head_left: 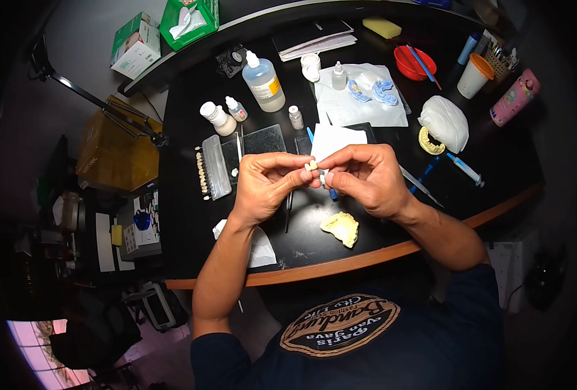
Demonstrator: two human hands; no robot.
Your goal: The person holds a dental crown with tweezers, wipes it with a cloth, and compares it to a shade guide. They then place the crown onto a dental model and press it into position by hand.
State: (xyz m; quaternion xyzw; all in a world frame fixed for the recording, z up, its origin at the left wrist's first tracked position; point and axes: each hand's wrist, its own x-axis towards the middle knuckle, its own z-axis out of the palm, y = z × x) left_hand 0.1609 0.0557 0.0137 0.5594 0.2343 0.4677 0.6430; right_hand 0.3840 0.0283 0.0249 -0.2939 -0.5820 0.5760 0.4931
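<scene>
My left hand (pixel 262 185) is closed in a pinch, with thumb and index finger on a small tooth-coloured dental crown (pixel 311 166). Right beside it, the fingertips of my right hand (pixel 373 182) pinch a small whitish-grey piece (pixel 323 176); its kind is too small to tell. The fingertips of both hands nearly meet, partly hiding what they hold. Below them on the black table lies a cream-yellow dental cast (pixel 341 229). Under and behind the fingers is a white paper sheet (pixel 337 136).
A tooth shade guide (pixel 215 168) and glass slab (pixel 264 144) are at left. Behind stand a large liquid bottle (pixel 264 83) and smaller bottles. Blue impressions (pixel 385 93) rest on a tissue. Rightward are another cast (pixel 429 142), a syringe (pixel 464 169) and a red bowl (pixel 413 64).
</scene>
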